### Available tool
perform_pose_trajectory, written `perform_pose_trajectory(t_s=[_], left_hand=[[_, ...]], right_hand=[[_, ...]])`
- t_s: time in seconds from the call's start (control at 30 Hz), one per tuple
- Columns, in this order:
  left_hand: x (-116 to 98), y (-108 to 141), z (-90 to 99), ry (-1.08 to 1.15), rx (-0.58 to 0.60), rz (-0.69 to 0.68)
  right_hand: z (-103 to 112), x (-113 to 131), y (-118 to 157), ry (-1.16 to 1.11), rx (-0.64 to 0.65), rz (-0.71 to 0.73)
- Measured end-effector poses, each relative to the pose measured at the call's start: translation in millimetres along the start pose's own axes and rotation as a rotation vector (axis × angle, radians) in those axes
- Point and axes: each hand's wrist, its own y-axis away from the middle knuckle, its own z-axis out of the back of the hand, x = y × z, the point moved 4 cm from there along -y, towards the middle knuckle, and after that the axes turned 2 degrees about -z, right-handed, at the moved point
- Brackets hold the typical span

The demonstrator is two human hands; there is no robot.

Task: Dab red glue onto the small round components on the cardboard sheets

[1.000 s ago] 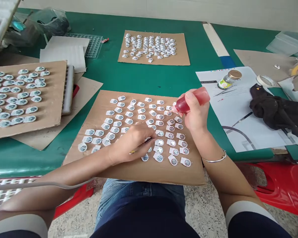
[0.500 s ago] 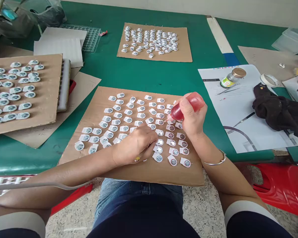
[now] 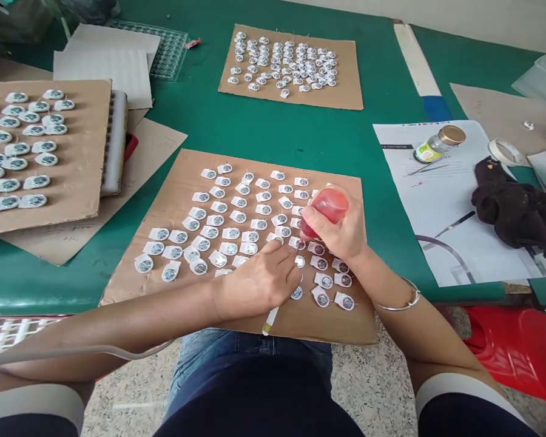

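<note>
My right hand (image 3: 341,227) is wrapped round a soft squeeze bottle (image 3: 330,203) of red liquid, tilted with its tip down. The tip reaches the small white round pieces (image 3: 264,209) with tabs and silvery centres, set in rows on a cardboard sheet (image 3: 346,328). Close beside the tip, the fingers of my left hand (image 3: 268,276) are pinched together. From beneath that hand sticks out the white end of a slim stick-like tool (image 3: 272,318), yellowish at its butt; its working end is hidden. Several pieces near the right edge show reddish rings.
More pieces lie on a cardboard sheet (image 3: 91,152) at left, propped on a foam tray (image 3: 116,145), and on another (image 3: 291,100) at the back. At right are printed paper (image 3: 409,206), a glass jar (image 3: 437,145), tweezers (image 3: 428,169), a tape roll (image 3: 505,152) and dark cloth (image 3: 505,194).
The bottle and my right hand have come down and slightly left, the tip now lower among the rows. My left hand has shifted right and down, and more of the slim tool shows. The view has tilted slightly.
</note>
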Motion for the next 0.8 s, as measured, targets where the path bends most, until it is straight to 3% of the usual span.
perform_pose_trajectory(t_s=[0.8], left_hand=[[1.0, 1.8, -2.7, 0.008, -0.023, 0.028]], right_hand=[[-3.3, -2.5, -1.1, 0.032, 0.035, -0.030]])
